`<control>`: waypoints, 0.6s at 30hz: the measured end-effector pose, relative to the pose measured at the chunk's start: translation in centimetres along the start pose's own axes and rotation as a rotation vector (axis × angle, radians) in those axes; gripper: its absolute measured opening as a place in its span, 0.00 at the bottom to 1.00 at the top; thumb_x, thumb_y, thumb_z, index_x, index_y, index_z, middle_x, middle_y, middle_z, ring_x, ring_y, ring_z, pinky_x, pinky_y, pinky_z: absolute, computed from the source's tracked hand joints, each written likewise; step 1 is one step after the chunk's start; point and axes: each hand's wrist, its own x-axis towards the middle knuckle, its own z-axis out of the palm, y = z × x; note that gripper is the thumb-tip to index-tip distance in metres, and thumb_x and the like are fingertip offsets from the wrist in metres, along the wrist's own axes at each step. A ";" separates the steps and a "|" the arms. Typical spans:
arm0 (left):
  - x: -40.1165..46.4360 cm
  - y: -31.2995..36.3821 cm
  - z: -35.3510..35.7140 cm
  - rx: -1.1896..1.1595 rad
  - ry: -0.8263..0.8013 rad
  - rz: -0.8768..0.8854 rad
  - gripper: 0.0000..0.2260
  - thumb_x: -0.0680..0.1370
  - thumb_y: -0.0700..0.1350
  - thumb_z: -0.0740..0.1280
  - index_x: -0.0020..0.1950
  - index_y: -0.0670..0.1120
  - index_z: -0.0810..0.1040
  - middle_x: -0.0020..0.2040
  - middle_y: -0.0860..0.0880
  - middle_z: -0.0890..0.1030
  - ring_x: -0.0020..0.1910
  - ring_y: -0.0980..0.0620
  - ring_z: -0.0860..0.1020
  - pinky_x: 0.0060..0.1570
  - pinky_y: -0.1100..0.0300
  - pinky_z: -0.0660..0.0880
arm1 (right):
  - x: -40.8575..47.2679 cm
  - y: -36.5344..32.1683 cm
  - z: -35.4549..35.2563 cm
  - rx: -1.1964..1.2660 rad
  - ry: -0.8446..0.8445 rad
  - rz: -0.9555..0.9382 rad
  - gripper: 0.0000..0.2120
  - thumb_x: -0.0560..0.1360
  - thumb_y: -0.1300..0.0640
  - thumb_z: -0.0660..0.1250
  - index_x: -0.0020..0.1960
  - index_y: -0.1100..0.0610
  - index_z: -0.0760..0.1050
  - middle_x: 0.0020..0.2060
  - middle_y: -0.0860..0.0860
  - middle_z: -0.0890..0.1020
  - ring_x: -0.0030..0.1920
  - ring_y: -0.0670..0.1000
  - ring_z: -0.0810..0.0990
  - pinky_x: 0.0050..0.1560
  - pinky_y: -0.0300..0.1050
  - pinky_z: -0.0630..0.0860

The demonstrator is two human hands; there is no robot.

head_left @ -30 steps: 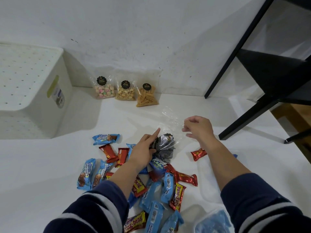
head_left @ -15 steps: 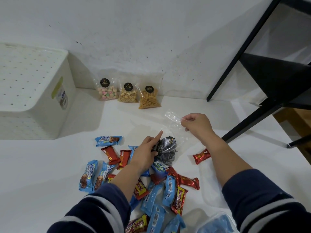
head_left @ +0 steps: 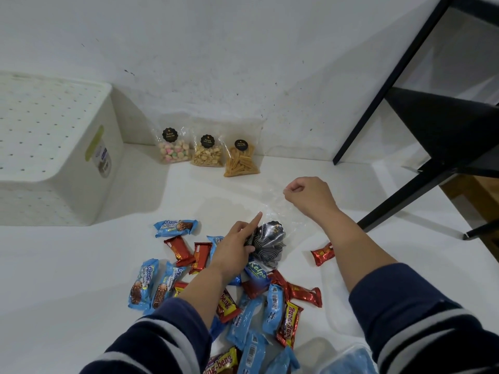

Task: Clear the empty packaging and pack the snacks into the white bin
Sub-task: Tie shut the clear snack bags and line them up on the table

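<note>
Standing upside down at the far left of the white table (head_left: 67, 279) is the large white perforated plastic bin (head_left: 54, 147), its dotted base turned up, so it would have to be righted before anything could be packed into it. Against the wall, three clear pouches of loose snacks (head_left: 208, 153) are propped upright, well apart from the bin. Near the front edge a heap of blue and red foil-wrapped snack bars (head_left: 253, 300) is spread, with one red bar (head_left: 322, 254) lying apart to the right. Just beyond the heap, a crumpled clear plastic bag (head_left: 272, 209) is stretched across the table, and its bunched black-printed end (head_left: 268, 242) is gripped by the left hand (head_left: 237, 249), fingers curled round it, forefinger pointing out straight. The bag's far edge is pinched by the right hand (head_left: 307, 197), fingers closed tight into a fist.

The film is judged to be nearly weightless, limp and slippery (it seems empty, though that cannot be told for sure); it is best taken by a gathered bunch, not a flat edge. The bars are judged light and slick, and are best pinched across the middle.
</note>
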 end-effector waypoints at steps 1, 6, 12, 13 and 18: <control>0.0 0.0 0.0 -0.001 0.002 0.002 0.35 0.78 0.34 0.63 0.76 0.63 0.53 0.62 0.53 0.69 0.54 0.52 0.73 0.55 0.53 0.75 | 0.1 0.0 0.0 0.005 -0.013 -0.002 0.09 0.71 0.54 0.67 0.34 0.44 0.75 0.33 0.40 0.78 0.47 0.51 0.81 0.54 0.53 0.79; -0.1 0.0 0.1 0.031 0.002 0.022 0.36 0.78 0.34 0.63 0.76 0.63 0.52 0.62 0.53 0.69 0.54 0.52 0.74 0.53 0.53 0.76 | 0.4 -0.1 0.0 -0.022 -0.002 -0.018 0.09 0.72 0.55 0.67 0.34 0.45 0.75 0.33 0.41 0.77 0.45 0.51 0.81 0.52 0.51 0.79; -0.1 0.0 0.1 0.040 0.006 0.020 0.36 0.78 0.35 0.63 0.75 0.63 0.52 0.62 0.53 0.69 0.53 0.53 0.73 0.51 0.56 0.75 | 0.5 -0.3 0.6 -0.012 -0.002 -0.012 0.03 0.73 0.54 0.66 0.41 0.47 0.77 0.39 0.44 0.78 0.48 0.51 0.80 0.51 0.49 0.78; -0.1 0.1 0.1 0.045 0.006 0.022 0.36 0.78 0.35 0.63 0.75 0.63 0.52 0.63 0.53 0.69 0.53 0.53 0.73 0.51 0.57 0.75 | 0.5 -0.4 0.6 -0.013 -0.006 -0.018 0.02 0.73 0.53 0.66 0.42 0.47 0.77 0.40 0.44 0.78 0.48 0.51 0.79 0.52 0.49 0.78; -0.2 0.2 0.0 0.071 -0.005 0.032 0.36 0.78 0.35 0.63 0.76 0.63 0.51 0.62 0.52 0.69 0.53 0.51 0.74 0.50 0.50 0.76 | 0.5 -0.6 1.0 -0.061 0.048 -0.038 0.03 0.73 0.53 0.65 0.41 0.47 0.76 0.40 0.44 0.78 0.48 0.51 0.79 0.50 0.48 0.77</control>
